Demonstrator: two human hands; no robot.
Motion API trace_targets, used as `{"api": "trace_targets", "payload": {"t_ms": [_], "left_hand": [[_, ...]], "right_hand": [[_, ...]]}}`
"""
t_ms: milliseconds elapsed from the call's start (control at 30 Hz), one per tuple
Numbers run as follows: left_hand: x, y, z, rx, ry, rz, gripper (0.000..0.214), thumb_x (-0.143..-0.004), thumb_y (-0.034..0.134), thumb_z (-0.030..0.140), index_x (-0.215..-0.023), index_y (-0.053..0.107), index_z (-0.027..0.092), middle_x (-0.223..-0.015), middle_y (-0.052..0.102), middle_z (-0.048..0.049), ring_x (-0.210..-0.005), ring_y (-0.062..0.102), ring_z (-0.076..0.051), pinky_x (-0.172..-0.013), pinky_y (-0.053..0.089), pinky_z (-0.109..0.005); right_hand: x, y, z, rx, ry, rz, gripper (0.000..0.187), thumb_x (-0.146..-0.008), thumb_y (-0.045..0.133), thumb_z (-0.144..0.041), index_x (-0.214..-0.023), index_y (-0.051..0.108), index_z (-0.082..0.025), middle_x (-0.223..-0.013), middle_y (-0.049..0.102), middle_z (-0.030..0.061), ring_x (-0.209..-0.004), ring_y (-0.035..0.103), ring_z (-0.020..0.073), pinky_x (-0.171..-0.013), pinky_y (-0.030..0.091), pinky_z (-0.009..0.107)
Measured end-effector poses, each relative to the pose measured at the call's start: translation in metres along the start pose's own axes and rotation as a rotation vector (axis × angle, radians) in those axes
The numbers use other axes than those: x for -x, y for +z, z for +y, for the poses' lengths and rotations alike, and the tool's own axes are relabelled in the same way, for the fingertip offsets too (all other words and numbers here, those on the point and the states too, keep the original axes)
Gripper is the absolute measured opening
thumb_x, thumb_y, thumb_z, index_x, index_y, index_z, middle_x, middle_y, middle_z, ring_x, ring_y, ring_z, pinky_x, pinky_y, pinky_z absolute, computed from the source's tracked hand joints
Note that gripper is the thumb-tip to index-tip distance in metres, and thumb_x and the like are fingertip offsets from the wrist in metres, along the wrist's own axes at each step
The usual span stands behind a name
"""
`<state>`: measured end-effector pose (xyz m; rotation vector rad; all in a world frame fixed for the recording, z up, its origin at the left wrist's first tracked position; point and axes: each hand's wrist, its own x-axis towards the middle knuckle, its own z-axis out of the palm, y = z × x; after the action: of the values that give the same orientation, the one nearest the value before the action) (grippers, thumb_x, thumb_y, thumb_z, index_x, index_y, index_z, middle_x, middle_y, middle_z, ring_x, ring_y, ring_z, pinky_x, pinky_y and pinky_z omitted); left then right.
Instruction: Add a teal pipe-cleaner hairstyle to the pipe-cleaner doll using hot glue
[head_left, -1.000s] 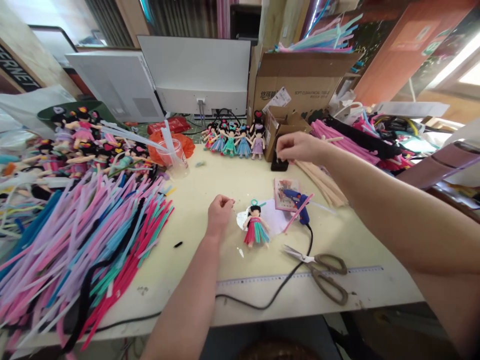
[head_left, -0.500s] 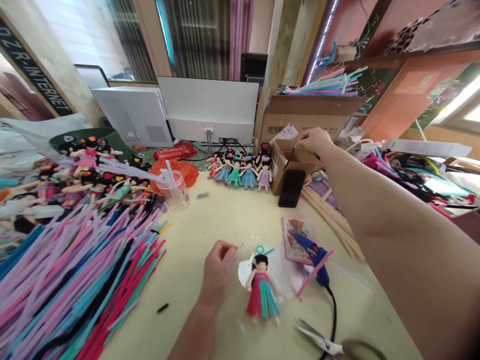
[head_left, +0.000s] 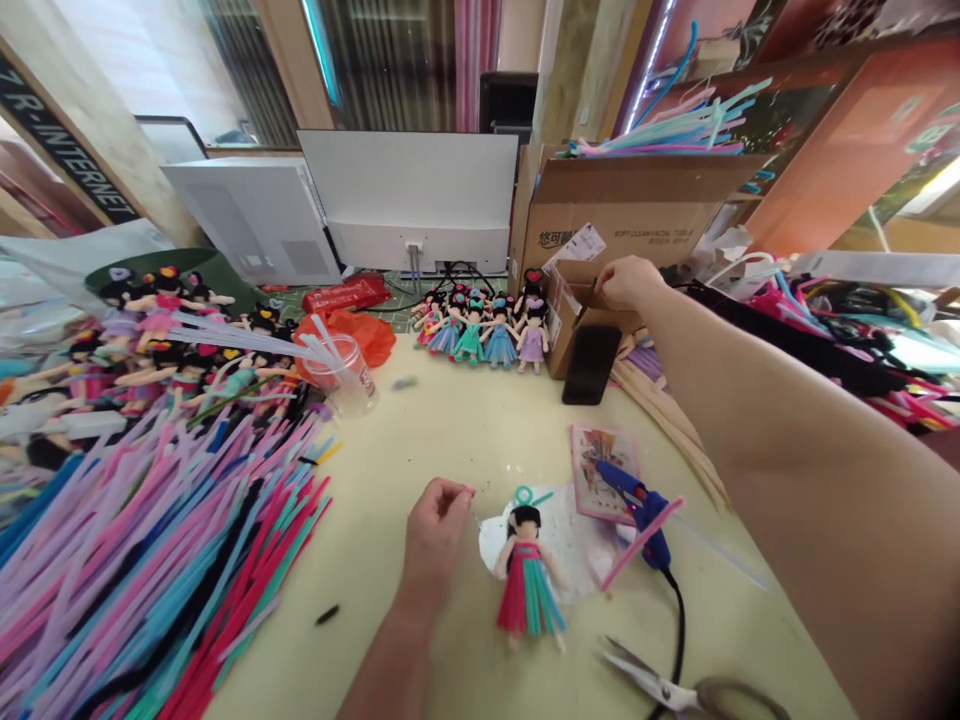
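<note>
My left hand point(head_left: 439, 520) hovers above the table with thumb and forefinger pinched; a tiny pinkish bit may show at the fingertips, too small to name. Just right of it lies a doll point(head_left: 529, 575) of pipe cleaners, black-haired, with a red and green skirt, on crumpled white paper point(head_left: 577, 545). A green pipe-cleaner ring point(head_left: 523, 495) touches the doll's head. Far forward, my right hand point(head_left: 630, 285) reaches over a small open cardboard box point(head_left: 562, 310), its fingers bent together at the opening; what they hold, if anything, is hidden. Against that box leans a black phone point(head_left: 592, 365).
A blue glue gun point(head_left: 637, 505) rests on a picture card point(head_left: 592, 455), a pink stem across it. Scissors point(head_left: 652, 685) lie at the front right. Pipe cleaners point(head_left: 172, 540) and finished dolls point(head_left: 172, 310) crowd the left. A plastic cup point(head_left: 349, 380) stands behind; more dolls point(head_left: 480, 335) stand near the monitor.
The view has shifted slightly. My right hand stays at the small box, its fingers a little lower toward the opening. My left hand keeps its pinch in nearly the same spot.
</note>
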<state>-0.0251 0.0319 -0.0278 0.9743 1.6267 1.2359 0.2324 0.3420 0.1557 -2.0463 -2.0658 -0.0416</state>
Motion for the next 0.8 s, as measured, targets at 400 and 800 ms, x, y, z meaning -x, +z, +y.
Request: {"api": "trace_targets", "payload": {"t_ms": [400, 800], "left_hand": [[0.001, -0.001, 0.009, 0.262, 0.042, -0.012, 0.016, -0.066, 0.067, 0.031, -0.073, 0.065, 0.016, -0.07, 0.065, -0.0014, -0.069, 0.056, -0.012, -0.07, 0.042, -0.026], [0.009, 0.006, 0.014, 0.257, 0.064, -0.055, 0.019, -0.063, 0.069, 0.033, -0.073, 0.065, 0.017, -0.075, 0.069, -0.0042, -0.067, 0.057, -0.013, -0.066, 0.042, -0.026]], "right_hand": [[0.204, -0.089, -0.065, -0.277, -0.642, 0.183, 0.034, -0.088, 0.053, -0.039, -0.095, 0.069, -0.011, -0.091, 0.071, 0.0017, -0.087, 0.063, 0.0127, -0.077, 0.043, 0.024], [0.387, 0.048, 0.053, -0.573, 0.044, -0.554, 0.028, -0.088, 0.047, -0.039, -0.084, 0.064, -0.018, -0.066, 0.064, 0.0015, -0.052, 0.057, 0.0106, -0.048, 0.043, 0.021]]}}
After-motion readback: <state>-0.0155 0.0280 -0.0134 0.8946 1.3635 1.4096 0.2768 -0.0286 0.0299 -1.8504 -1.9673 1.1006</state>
